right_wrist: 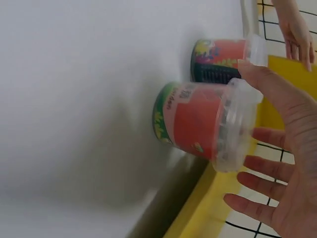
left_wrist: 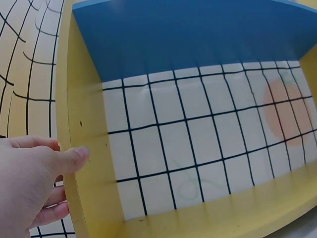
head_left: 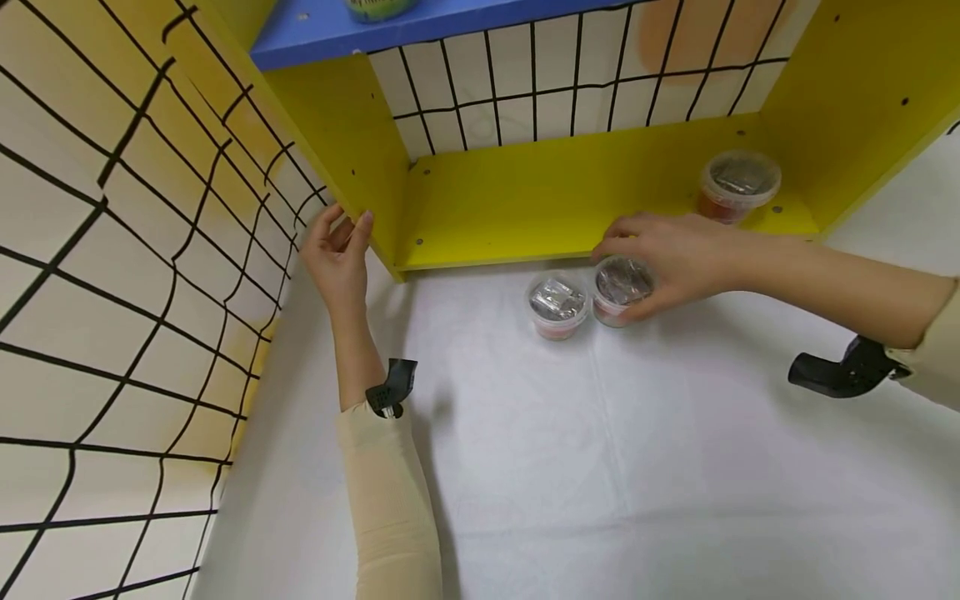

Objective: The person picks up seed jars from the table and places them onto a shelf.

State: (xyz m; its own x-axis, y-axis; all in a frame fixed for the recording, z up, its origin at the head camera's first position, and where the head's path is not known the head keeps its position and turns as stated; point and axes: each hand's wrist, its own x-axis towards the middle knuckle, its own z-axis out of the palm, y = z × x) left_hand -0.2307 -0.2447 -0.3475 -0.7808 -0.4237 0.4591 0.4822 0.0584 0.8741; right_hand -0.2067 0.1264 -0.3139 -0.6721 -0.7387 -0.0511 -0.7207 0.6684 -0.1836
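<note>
My left hand holds the front edge of the yellow shelf's left side panel, thumb on the inner face and fingers around the outside. On the white table just before the shelf, my right hand spreads around a small clear-lidded plastic tub. In the right wrist view its thumb and loosely bent fingers stand about the lid of that red-labelled tub, with gaps showing at the fingertips. A second similar tub, silvery wrapping visible under its lid, stands close on the left.
A third lidded tub sits on the yellow bottom shelf at the right. Above runs a blue shelf board bearing a partly visible green container. Black wire grid rises along the left side. White cloth covers the table.
</note>
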